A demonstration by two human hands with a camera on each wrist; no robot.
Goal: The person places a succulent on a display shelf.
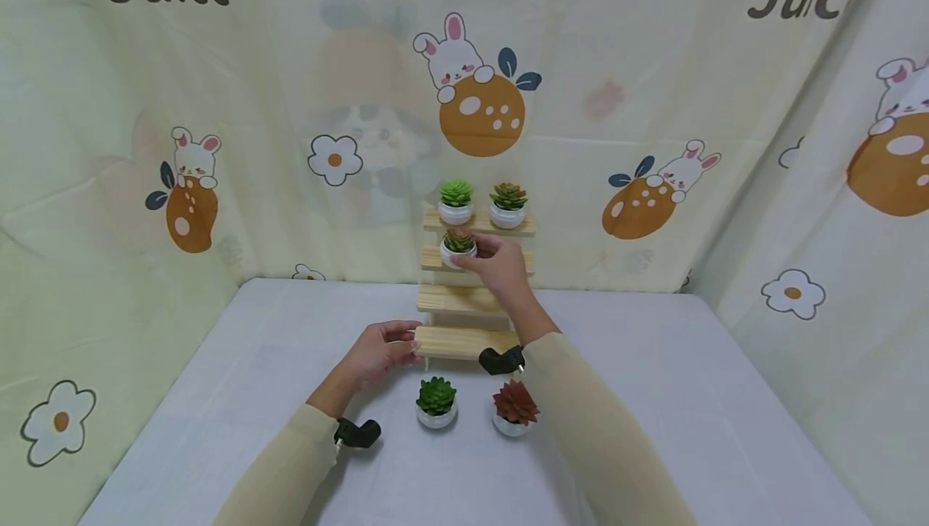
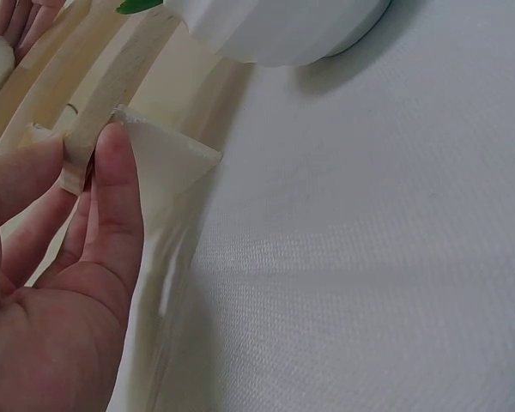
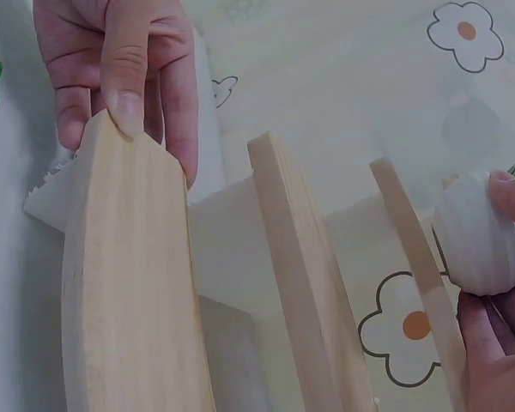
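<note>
Stepped stand (image 1: pixel 463 300), right hand (image 1: pixel 504 269) at its second-highest step (image 1: pixel 430 258)

On the table (image 1: pixel 653 365), the stand sits near the back edge's middle. The left hand (image 1: pixel 378 352) pinches the bottom step's (image 1: pixel 460 342) left end. The right hand, nearer, holds an upright potted succulent (image 1: pixel 458 248) from its right side, between thumb and fingers, at the second-highest step's left half; wood contact is unclear.
</note>
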